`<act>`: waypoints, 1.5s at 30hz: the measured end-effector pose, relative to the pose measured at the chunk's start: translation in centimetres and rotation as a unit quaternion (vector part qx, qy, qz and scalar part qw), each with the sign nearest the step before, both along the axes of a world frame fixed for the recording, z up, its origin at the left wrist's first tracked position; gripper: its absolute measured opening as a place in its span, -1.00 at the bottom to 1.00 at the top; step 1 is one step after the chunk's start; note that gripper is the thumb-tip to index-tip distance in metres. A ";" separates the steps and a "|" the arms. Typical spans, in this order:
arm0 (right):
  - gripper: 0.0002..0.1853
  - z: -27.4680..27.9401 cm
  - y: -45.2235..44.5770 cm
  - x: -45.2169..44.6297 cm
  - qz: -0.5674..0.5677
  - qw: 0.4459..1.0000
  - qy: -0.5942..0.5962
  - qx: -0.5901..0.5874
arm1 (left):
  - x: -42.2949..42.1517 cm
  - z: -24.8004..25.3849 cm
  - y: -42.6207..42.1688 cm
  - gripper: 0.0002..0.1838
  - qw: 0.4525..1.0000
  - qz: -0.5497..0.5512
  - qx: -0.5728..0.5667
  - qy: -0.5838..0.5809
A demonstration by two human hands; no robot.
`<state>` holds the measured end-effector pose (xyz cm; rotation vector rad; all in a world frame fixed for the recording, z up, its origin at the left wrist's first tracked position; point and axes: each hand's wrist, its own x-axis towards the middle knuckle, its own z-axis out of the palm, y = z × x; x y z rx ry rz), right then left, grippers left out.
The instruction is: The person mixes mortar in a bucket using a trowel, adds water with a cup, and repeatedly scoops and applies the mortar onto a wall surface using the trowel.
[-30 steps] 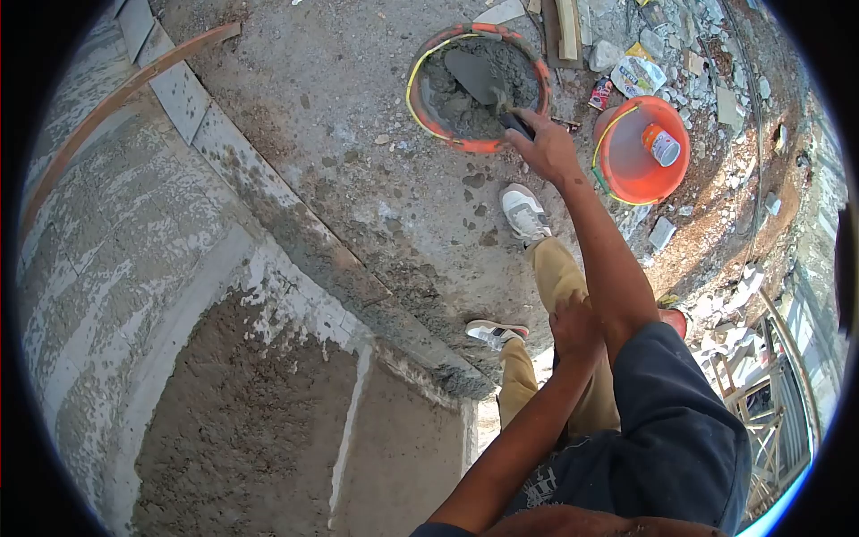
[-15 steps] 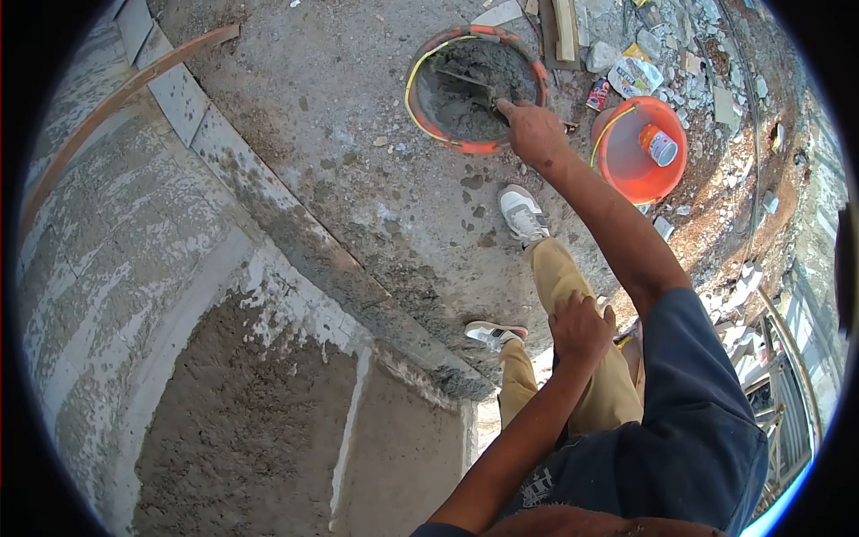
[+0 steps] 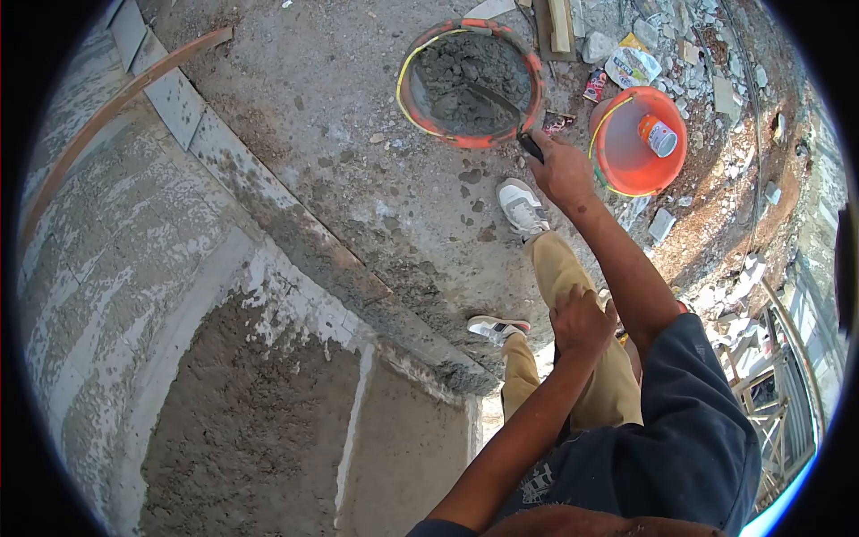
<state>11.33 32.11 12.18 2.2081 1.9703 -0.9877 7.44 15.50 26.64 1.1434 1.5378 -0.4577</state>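
Observation:
My right hand (image 3: 564, 170) is closed around the black handle of a trowel (image 3: 497, 98). Its blade lies in the grey wet mortar (image 3: 465, 67), partly sunk, near the rim on my side. The mortar fills a round orange-red tub (image 3: 535, 67) with a yellow handle, its rim smeared grey. My left hand (image 3: 583, 320) rests on my bent knee, holding nothing, with its fingers lying over the tan trousers (image 3: 557, 264).
Right of the tub stands an orange bucket (image 3: 608, 148) of cloudy water with an orange-and-white cup (image 3: 659, 139) in it. Rubble and wrappers (image 3: 632, 68) lie beyond. On the left are a low board edging (image 3: 259, 188), a curved strip (image 3: 98, 107) and a mortared surface (image 3: 250, 421).
My right hand has drawn back from the tub toward me and turned, so the trowel's handle and blade now show. The left hand stays on the knee.

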 end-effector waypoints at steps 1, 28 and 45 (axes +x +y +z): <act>-0.58 -0.2 0.7 -0.1 -0.002 1.000 -0.019 -0.018 | 0.1 0.0 0.0 -0.68 1.000 -0.008 0.000 0.002; -0.52 -17.4 -8.0 30.4 -0.436 0.896 -0.080 0.009 | 1.8 0.0 -3.1 -0.54 0.995 -0.077 0.027 -0.059; -0.76 -3.6 9.3 7.9 0.245 0.959 -0.128 0.065 | 2.6 -0.2 -3.7 -0.60 0.998 -0.022 0.056 -0.020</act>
